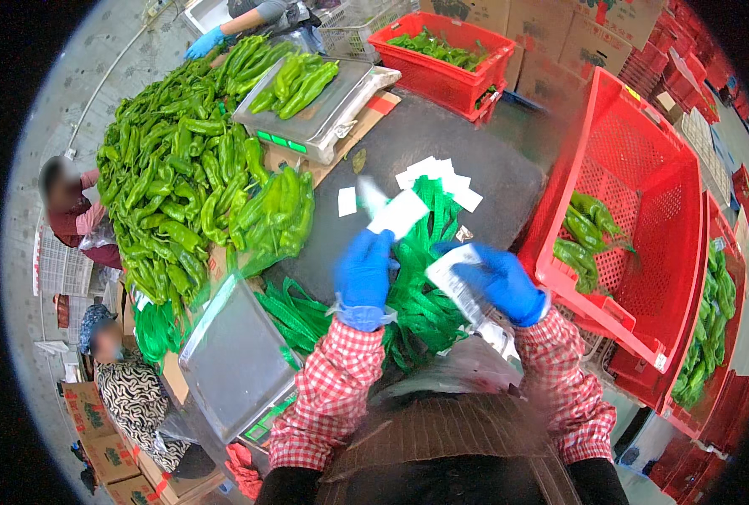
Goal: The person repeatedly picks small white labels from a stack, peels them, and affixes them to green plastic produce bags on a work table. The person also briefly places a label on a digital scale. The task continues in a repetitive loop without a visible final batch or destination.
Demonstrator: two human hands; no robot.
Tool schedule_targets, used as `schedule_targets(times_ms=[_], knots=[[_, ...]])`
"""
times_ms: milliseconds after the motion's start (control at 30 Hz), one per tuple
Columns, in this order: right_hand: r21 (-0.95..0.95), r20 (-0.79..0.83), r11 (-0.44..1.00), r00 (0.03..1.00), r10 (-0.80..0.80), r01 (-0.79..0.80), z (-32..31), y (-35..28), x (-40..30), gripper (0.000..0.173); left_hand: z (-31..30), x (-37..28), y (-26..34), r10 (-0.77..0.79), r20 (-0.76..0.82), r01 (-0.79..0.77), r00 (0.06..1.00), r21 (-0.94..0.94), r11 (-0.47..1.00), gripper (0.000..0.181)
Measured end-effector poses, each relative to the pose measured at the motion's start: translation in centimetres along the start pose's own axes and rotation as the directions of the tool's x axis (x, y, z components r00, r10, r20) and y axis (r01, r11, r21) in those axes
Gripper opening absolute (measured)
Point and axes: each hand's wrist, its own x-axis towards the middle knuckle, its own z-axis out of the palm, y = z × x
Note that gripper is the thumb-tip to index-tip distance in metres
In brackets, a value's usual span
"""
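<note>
In a blue glove, my left hand point(363, 274) pinches a white tag point(400, 214) at its fingertips, with a blurred white piece beside it. My right hand point(507, 284), also gloved in blue, holds a white label sheet point(455, 278) bearing print. Between and beneath both hands spreads a bundle of green mesh net bags point(434, 252). White tags point(441, 175) fan out at its far end. A single white tag point(347, 202) lies apart on the dark tabletop point(431, 129). More green netting point(292, 312) lies left of my left wrist.
Green peppers point(166, 164) are heaped at left, beside a netted bag of peppers point(276, 208). One weighing scale point(314, 132) carries peppers; another scale point(239, 360) stands near left. Red crates point(652, 145) point(444, 57) flank the table. Co-workers point(128, 391) point(75, 208) point(254, 16) surround the heap.
</note>
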Motion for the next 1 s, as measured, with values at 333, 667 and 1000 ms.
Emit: schedule_targets(times_ms=[333,667,1000], knots=[[0.104,-0.124,0.994,0.991,0.039,-0.026,1.0,-4.9,-0.6,0.022,-0.2,-2.9,0.4,0.051,0.197,-0.041,0.979,-0.055,0.998,0.018],[0.076,-0.214,0.990,0.972,-0.098,0.117,0.1,-6.3,-1.8,0.025,0.3,-1.1,1.1,-0.028,0.034,0.041,0.999,-0.462,0.886,0.021],[0.331,-0.422,0.944,0.896,0.140,0.009,5.1,-5.1,-1.4,0.013,1.3,-4.3,0.9,0.125,0.073,-0.092,0.990,-0.346,0.934,0.029]])
